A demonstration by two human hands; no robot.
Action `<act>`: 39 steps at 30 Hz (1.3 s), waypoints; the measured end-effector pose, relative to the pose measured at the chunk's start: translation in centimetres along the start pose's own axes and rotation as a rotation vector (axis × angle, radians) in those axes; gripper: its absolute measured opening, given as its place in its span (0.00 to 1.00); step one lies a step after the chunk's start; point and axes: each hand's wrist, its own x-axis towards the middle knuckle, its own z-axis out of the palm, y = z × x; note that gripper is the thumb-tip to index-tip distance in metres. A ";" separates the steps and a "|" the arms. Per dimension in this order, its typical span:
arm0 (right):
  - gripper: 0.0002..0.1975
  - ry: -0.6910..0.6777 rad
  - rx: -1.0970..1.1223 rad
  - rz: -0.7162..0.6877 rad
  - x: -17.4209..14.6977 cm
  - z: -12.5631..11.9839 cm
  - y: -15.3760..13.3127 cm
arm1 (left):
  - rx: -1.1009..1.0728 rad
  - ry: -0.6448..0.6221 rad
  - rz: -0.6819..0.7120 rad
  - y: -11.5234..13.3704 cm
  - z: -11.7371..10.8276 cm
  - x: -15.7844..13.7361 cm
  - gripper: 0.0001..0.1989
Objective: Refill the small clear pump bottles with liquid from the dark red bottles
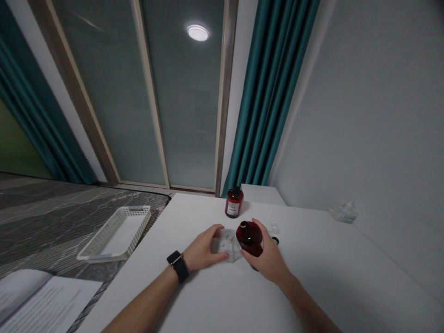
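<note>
Label (233, 209) in white is on the front of the far dark red bottle (235, 196), which stands upright on the white surface (222, 300). Dark print can be seen on this label in several lines, but the letters are too small for me to read, so I cannot tell the brand.

Nearer, the right hand (272, 261) grips a second dark red bottle (249, 238), with the fingers and thumb around its body. This bottle leans to the left, and its narrow neck points to the far left. The left hand (203, 249) is curved around a clear container (228, 243), with thumb and fingers at its near and far sides. The container is just beside the held bottle, on its left.

A small black object (275, 240) shows just to the right of the right hand, and a small clear piece (274, 228) lies a little farther from it. On the left wrist is a dark watch (178, 267).

At left, a white basket (126, 253) rests on grey patterned cloth (69, 226). The cloth bears some pale letters, too blurred for reading. At near left, a book (57, 305) lies open, with many lines of print, also unreadable.
</note>
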 end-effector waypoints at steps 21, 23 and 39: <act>0.46 -0.320 -0.303 -0.147 0.1 -4.3 -0.9 | -0.007 -0.080 0.022 0.9 0.0 -0.3 0.36; 0.46 -0.331 -0.327 -0.161 0.2 -4.4 -0.8 | 0.036 -0.088 0.030 1.1 -0.1 -0.3 0.37; 0.43 -0.405 -0.463 -0.271 0.7 -5.1 -1.0 | 0.130 -0.084 0.116 1.5 -0.2 -0.4 0.39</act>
